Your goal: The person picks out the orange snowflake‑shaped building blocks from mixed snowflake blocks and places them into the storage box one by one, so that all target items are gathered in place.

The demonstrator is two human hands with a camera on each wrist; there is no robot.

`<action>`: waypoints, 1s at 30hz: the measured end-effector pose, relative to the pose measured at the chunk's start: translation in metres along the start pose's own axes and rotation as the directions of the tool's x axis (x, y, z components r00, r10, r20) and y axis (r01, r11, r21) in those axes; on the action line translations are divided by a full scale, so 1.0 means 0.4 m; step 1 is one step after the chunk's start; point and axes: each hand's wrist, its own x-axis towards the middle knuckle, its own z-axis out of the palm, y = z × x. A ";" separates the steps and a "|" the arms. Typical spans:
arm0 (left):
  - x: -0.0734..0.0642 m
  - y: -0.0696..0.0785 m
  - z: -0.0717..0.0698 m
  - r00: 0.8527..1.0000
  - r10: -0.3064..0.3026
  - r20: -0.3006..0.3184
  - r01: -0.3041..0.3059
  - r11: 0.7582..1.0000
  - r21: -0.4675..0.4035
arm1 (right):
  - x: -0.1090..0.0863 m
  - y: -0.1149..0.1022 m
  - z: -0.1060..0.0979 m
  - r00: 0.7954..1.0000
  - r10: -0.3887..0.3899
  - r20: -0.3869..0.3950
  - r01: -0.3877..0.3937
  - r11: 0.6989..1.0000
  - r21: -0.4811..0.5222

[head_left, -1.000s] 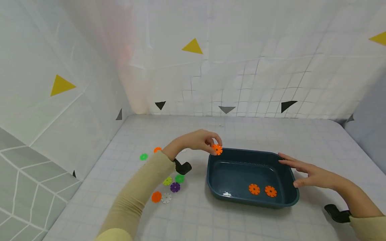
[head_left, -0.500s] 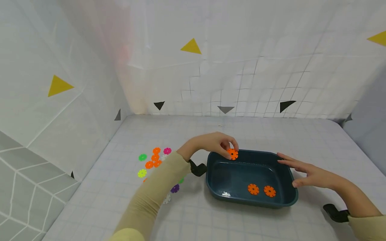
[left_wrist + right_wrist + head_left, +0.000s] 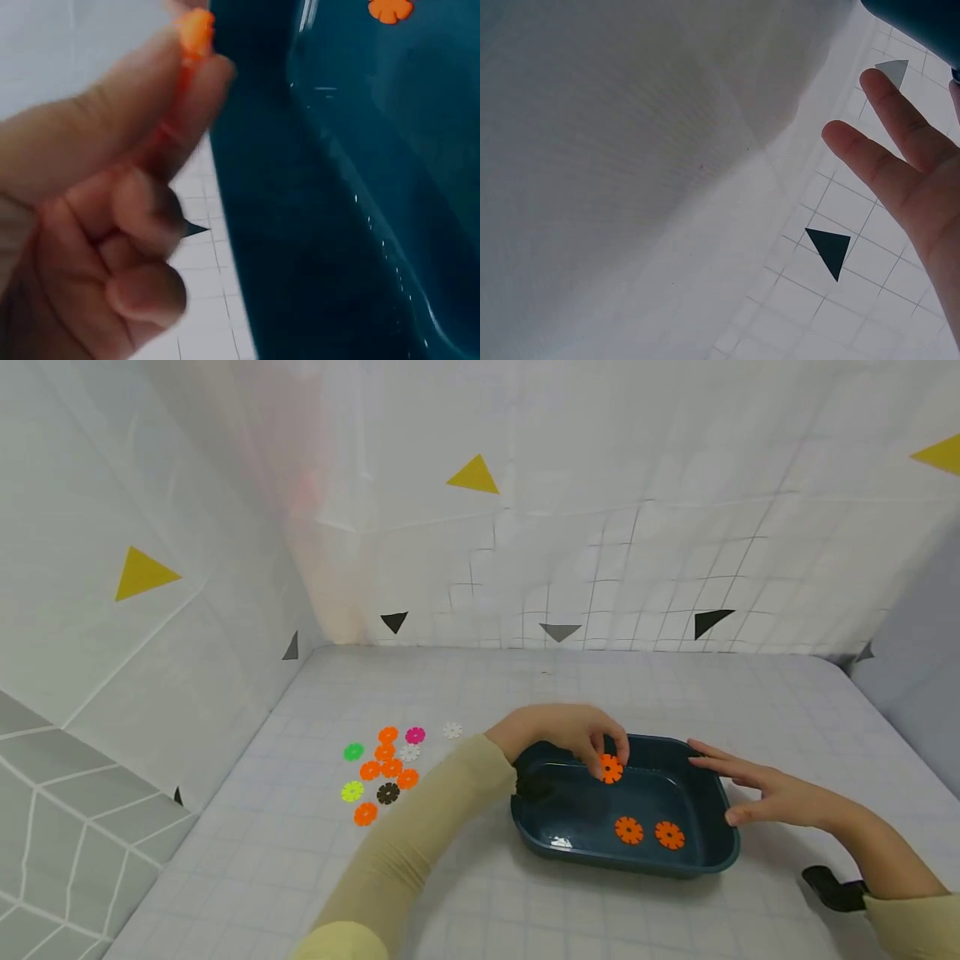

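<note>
My left hand (image 3: 576, 729) pinches an orange notched plastic disc (image 3: 612, 769) between thumb and fingers, over the dark teal basin (image 3: 667, 789). In the left wrist view the same disc (image 3: 197, 34) shows blurred and edge-on at the fingertips, the other fingers curled below. Two more orange discs, one (image 3: 628, 831) left of the other (image 3: 670, 836), lie flat on the basin floor. At the basin's right end my right hand (image 3: 783, 797) rests fingertips and thumb on the rim. Two straight fingers (image 3: 874, 157) of it show in the right wrist view.
Left of the basin, flat discs lie scattered on the white gridded table: several orange ones (image 3: 392, 767), a pink (image 3: 416, 735), a green (image 3: 353, 752), a yellow (image 3: 352, 791), a black (image 3: 387, 793) and white ones (image 3: 452, 730). White sheeting (image 3: 420, 560) rises behind and at the sides.
My left hand has carried the orange disc rightward and down from the basin's far left corner to over its inside. The left forearm has uncovered more table discs. My right hand stays on the rim.
</note>
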 end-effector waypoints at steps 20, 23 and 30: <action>0.104 -0.025 0.071 0.919 -0.231 0.320 0.184 0.968 0.170 | 0.000 0.004 -0.001 1.000 -0.022 0.006 0.022 1.000 0.001; 0.112 -0.033 0.086 0.917 -0.238 0.320 0.184 0.964 0.190 | 0.000 0.004 -0.002 1.000 -0.031 0.004 0.031 0.999 -0.012; 0.127 -0.052 0.112 0.917 -0.221 0.332 0.169 0.969 0.180 | 0.000 0.001 -0.003 1.000 -0.030 -0.001 0.030 0.999 -0.020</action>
